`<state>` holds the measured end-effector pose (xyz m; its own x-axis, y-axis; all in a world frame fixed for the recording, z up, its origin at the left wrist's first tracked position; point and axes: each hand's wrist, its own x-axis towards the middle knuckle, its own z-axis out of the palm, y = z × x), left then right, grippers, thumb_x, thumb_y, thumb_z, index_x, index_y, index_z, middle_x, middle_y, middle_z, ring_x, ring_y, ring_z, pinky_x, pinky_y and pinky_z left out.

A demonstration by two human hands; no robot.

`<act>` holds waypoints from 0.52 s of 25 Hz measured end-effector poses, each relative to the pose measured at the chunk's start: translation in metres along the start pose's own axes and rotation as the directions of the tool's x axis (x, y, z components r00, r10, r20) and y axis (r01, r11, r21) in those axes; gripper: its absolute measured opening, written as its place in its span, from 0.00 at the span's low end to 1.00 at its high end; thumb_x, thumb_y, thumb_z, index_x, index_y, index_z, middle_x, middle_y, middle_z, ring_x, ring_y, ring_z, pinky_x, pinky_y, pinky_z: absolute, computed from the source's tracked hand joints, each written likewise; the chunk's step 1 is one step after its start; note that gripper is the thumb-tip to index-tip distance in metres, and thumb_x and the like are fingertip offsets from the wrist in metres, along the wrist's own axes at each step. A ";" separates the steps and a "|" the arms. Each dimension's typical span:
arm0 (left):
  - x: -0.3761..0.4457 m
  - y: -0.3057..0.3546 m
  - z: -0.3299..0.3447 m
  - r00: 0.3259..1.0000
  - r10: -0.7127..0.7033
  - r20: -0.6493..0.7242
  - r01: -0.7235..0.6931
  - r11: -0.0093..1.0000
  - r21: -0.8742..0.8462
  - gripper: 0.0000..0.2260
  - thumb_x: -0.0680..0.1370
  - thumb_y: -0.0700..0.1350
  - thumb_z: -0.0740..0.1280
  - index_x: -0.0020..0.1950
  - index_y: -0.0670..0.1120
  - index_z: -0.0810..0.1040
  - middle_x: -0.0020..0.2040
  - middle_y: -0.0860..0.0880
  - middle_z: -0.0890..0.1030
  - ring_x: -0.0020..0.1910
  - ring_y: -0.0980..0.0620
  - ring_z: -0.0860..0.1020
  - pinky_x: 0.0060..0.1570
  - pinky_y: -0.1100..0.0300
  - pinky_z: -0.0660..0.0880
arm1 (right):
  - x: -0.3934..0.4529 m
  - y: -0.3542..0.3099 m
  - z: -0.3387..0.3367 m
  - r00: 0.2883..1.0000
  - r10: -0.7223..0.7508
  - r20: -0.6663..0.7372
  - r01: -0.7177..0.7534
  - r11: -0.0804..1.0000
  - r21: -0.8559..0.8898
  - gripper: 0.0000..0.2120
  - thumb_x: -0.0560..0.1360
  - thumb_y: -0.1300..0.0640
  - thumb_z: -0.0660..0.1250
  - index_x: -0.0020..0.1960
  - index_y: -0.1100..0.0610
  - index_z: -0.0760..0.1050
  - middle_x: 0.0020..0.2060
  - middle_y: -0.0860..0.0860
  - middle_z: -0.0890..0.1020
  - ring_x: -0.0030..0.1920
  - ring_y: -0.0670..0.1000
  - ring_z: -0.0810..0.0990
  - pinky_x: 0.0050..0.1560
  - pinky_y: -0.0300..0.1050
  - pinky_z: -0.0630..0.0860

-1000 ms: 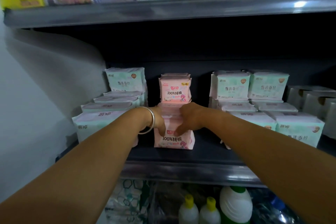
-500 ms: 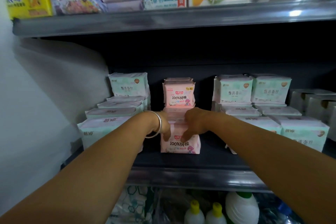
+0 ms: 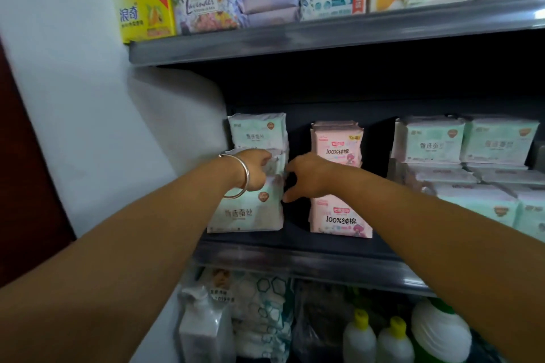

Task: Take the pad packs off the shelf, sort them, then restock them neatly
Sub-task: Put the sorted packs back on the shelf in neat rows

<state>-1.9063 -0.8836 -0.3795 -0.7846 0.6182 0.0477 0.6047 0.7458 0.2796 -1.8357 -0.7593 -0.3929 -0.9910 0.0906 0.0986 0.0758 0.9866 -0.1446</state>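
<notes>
Both arms reach onto the middle shelf (image 3: 295, 256), a dark metal ledge. The left hand (image 3: 256, 170), with a silver bangle (image 3: 240, 177) on its wrist, is pushed in among the mint-green pad packs (image 3: 250, 209) at about 9 o'clock from the shelf's centre; its fingers curl over the top edge of the front pack and grip it. Behind that pack more mint-green ones stand in a row, the rearmost one upright against the back wall.

The right hand (image 3: 309, 177) sits just beside the same pack at its 3 o'clock edge, fingers spread and relaxed, with fingertips touching the pack's side; it holds nothing. Its wrist crosses in front of the pink pad packs (image 3: 339, 219), which stand in a row at the shelf's centre, one at the front edge and one upright at the back.

At 3 o'clock lies a larger group of mint-green packs (image 3: 472, 171), two upright at the rear and others lying flat before them.

On the upper shelf (image 3: 324, 35) at 12 o'clock sit a yellow box (image 3: 146, 13), a lavender pack (image 3: 203, 7) and purple packs. Below, at 6 o'clock, stand white bottles with yellow caps (image 3: 377, 339).
</notes>
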 end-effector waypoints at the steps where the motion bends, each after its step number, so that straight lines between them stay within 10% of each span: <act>1: -0.003 -0.008 -0.003 1.000 -0.012 -0.016 0.012 0.999 0.032 0.32 0.73 0.32 0.62 0.76 0.46 0.57 0.74 0.46 0.62 0.71 0.46 0.65 0.68 0.55 0.67 | 0.004 -0.007 0.003 1.000 -0.016 0.004 0.016 1.000 0.007 0.27 0.71 0.48 0.72 0.65 0.61 0.71 0.60 0.56 0.75 0.59 0.55 0.75 0.52 0.42 0.72; 5: -0.009 -0.044 -0.007 0.987 -0.146 -0.064 0.157 0.958 0.238 0.35 0.71 0.39 0.68 0.75 0.46 0.56 0.71 0.43 0.63 0.69 0.43 0.64 0.66 0.50 0.69 | 0.025 -0.027 0.013 0.998 -0.015 0.067 0.016 1.000 -0.010 0.38 0.69 0.43 0.73 0.71 0.59 0.64 0.66 0.56 0.70 0.65 0.56 0.71 0.64 0.47 0.71; 13: -0.003 -0.085 -0.006 0.964 -0.256 0.067 0.233 0.942 0.240 0.25 0.72 0.42 0.71 0.67 0.41 0.67 0.60 0.43 0.74 0.56 0.45 0.76 0.50 0.56 0.74 | 0.047 -0.046 0.025 0.999 0.043 0.025 -0.041 0.995 -0.091 0.28 0.70 0.47 0.73 0.61 0.62 0.71 0.59 0.57 0.74 0.57 0.56 0.76 0.53 0.46 0.75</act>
<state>-1.9561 -0.9502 -0.3975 -0.9020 0.4223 -0.0897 0.4200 0.9064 0.0441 -1.8884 -0.8037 -0.4062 -0.9892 0.1300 0.0680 0.1261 0.9903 -0.0588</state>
